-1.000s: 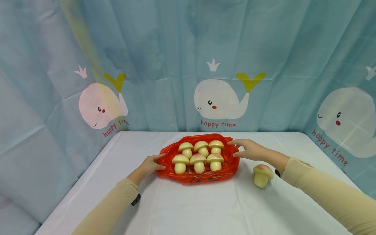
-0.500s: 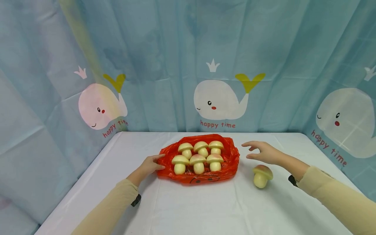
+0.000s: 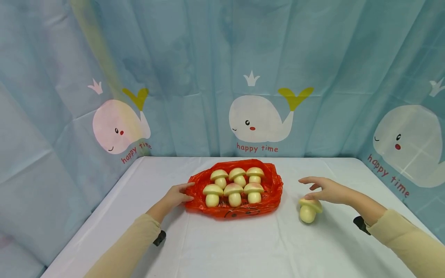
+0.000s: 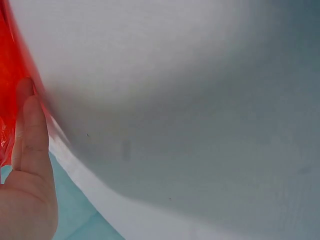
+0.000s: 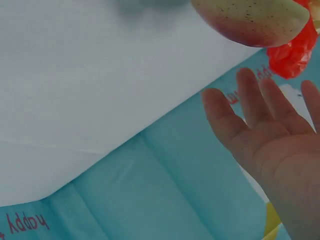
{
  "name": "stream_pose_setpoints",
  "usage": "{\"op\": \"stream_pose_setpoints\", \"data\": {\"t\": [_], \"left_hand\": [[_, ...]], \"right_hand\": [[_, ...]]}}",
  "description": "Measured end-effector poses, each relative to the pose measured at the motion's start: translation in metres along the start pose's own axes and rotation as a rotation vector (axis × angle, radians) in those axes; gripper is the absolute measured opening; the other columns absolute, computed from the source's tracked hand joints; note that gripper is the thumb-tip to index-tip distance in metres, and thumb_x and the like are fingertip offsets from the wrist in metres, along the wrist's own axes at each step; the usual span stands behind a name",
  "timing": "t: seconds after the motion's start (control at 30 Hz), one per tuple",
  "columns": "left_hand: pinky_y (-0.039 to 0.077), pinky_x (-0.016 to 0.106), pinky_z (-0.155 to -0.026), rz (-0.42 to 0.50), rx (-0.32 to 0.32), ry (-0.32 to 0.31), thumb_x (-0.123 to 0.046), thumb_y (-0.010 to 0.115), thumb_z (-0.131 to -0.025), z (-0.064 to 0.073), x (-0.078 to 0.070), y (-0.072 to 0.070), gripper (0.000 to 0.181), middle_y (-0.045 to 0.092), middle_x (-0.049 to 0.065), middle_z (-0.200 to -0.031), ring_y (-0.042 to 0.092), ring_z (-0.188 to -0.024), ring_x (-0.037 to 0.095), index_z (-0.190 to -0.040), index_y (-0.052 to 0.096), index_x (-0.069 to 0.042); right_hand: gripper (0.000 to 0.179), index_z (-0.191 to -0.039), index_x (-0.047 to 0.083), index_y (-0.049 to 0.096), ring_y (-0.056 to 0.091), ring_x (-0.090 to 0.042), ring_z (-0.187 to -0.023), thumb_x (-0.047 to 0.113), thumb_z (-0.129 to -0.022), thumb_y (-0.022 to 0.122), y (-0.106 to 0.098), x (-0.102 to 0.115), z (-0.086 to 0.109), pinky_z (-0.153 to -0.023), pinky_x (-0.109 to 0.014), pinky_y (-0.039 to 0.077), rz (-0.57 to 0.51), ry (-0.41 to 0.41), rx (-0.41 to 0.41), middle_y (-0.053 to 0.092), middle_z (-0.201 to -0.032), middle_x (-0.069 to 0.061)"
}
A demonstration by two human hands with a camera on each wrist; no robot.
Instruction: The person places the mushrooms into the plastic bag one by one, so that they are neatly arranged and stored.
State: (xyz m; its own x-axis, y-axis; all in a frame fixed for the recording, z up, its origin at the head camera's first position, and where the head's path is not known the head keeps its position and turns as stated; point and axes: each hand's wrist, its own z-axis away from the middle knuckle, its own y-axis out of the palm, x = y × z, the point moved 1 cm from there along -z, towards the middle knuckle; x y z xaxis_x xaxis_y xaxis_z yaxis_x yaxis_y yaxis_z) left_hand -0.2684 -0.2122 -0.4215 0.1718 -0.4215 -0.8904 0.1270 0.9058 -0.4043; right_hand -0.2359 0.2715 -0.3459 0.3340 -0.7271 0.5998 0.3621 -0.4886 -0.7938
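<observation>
A red plastic bag (image 3: 212, 211) lies spread open at mid-table. Several pale yellow toy mushrooms (image 3: 234, 199) stand inside it in two rows. My left hand (image 3: 174, 196) rests at the bag's left edge; in the left wrist view its straight fingers (image 4: 35, 130) lie along the red plastic. Right of the bag, a lone toy mushroom (image 3: 308, 214) stands on the table, its cap (image 5: 250, 20) pinkish and speckled in the right wrist view. My right hand (image 3: 330, 190) hovers by that cap, overlapping its top in the head view, with spread fingers and nothing in them.
A white cloth covers the table (image 3: 236, 247). Behind it and along both sides hangs a blue curtain (image 3: 194, 77) printed with whales and "happy time". The table's far edge runs just behind the bag.
My right hand has left the bag's right edge and moved rightward and slightly nearer, to above the lone toy mushroom. The left hand, the bag and the toy mushrooms stay put.
</observation>
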Motion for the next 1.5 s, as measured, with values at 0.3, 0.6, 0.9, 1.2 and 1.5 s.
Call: {"op": "stream_pose_setpoints", "data": {"t": [0.3, 0.6, 0.9, 1.2, 1.5], "left_hand": [[0.051, 0.029, -0.077, 0.005, -0.012, 0.014, 0.006, 0.061, -0.087, 0.01, -0.003, -0.002, 0.057, 0.044, 0.03, -0.138, 0.049, -0.11, 0.033, -0.143, 0.048, -0.004], [0.053, 0.031, -0.078, 0.063, -0.039, -0.005, 0.009, 0.059, -0.088, 0.01, -0.005, 0.0, 0.057, 0.045, 0.03, -0.138, 0.053, -0.112, 0.034, -0.143, 0.047, -0.004], [0.055, 0.034, -0.079, 0.129, -0.05, -0.043, 0.011, 0.056, -0.088, 0.012, -0.006, -0.001, 0.057, 0.04, 0.031, -0.143, 0.055, -0.112, 0.035, -0.143, 0.047, -0.004], [0.055, 0.035, -0.078, 0.116, -0.038, -0.05, 0.012, 0.057, -0.087, 0.012, -0.006, 0.0, 0.059, 0.04, 0.031, -0.143, 0.056, -0.11, 0.035, -0.144, 0.046, -0.004], [0.056, 0.033, -0.073, 0.133, -0.033, -0.055, 0.014, 0.056, -0.087, 0.013, -0.007, -0.002, 0.06, 0.042, 0.032, -0.141, 0.06, -0.085, 0.023, -0.144, 0.046, -0.003]], "right_hand": [[0.067, -0.142, -0.005, 0.041, 0.05, -0.044, -0.116, 0.025, -0.089, 0.07, 0.007, -0.018, 0.012, -0.087, -0.051, 0.048, -0.081, 0.046, 0.072, 0.043, -0.139, -0.031], [0.069, -0.139, -0.011, 0.04, 0.056, -0.036, -0.107, 0.021, -0.087, 0.072, 0.017, -0.027, 0.016, -0.086, -0.045, 0.048, -0.144, 0.072, 0.098, 0.046, -0.134, -0.028], [0.062, -0.133, -0.015, 0.045, 0.054, -0.026, -0.098, 0.019, -0.088, 0.072, 0.022, -0.033, 0.014, -0.078, -0.029, 0.049, -0.098, -0.008, 0.023, 0.054, -0.123, -0.024], [0.061, -0.133, -0.016, 0.044, 0.056, -0.017, -0.089, 0.017, -0.089, 0.07, 0.022, -0.028, 0.01, -0.074, -0.026, 0.049, -0.128, -0.059, -0.013, 0.057, -0.121, -0.021], [0.062, -0.135, -0.014, 0.044, 0.059, -0.022, -0.094, 0.018, -0.088, 0.07, 0.017, -0.019, 0.005, -0.075, -0.028, 0.05, -0.135, -0.059, -0.042, 0.058, -0.122, -0.021]]}}
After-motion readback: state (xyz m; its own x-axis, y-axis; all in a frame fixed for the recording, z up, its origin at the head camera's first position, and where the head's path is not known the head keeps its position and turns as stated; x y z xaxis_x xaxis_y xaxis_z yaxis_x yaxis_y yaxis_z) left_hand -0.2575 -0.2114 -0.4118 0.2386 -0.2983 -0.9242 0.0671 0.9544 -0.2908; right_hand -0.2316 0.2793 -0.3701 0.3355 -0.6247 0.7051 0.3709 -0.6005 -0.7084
